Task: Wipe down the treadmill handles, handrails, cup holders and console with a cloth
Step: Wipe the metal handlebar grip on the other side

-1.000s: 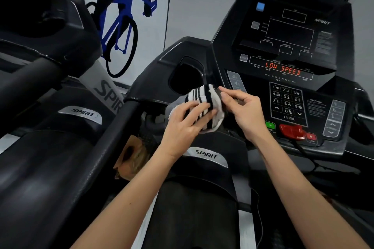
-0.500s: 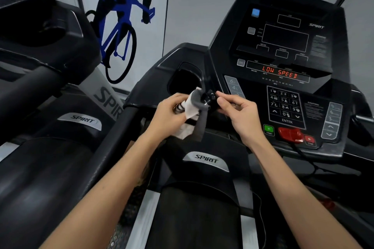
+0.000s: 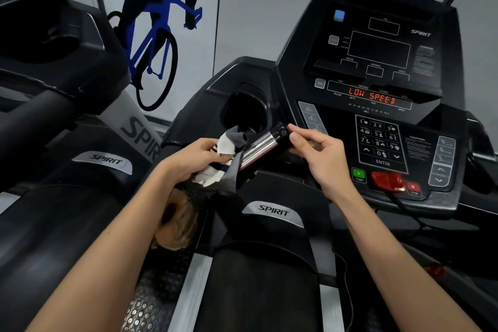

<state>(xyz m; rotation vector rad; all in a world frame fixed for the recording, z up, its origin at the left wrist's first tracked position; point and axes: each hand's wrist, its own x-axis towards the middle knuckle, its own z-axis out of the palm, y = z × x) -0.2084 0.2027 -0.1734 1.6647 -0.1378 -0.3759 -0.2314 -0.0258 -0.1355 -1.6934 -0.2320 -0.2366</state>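
Pinching the shiny chrome handle (image 3: 265, 147) tip, the right hand (image 3: 322, 158) could slip while the left hand (image 3: 194, 155) clutches the striped white cloth (image 3: 223, 155) alongside.

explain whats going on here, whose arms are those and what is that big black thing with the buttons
The picture comes from a camera worn on a person's head, looking forward and down, so the two bare arms are that person's own. The big black thing is a treadmill console: a lit display reads LOW SPEED, with a number keypad, a green start button and a red stop key below it. Left of the console is a dark cup holder. The left hand holds a striped cloth bunched against a short shiny metal handle, wiping it. The right hand touches the handle's black end with its fingers. Below lies the treadmill belt. Another treadmill stands on the left, before a wall with a blue cyclist picture.
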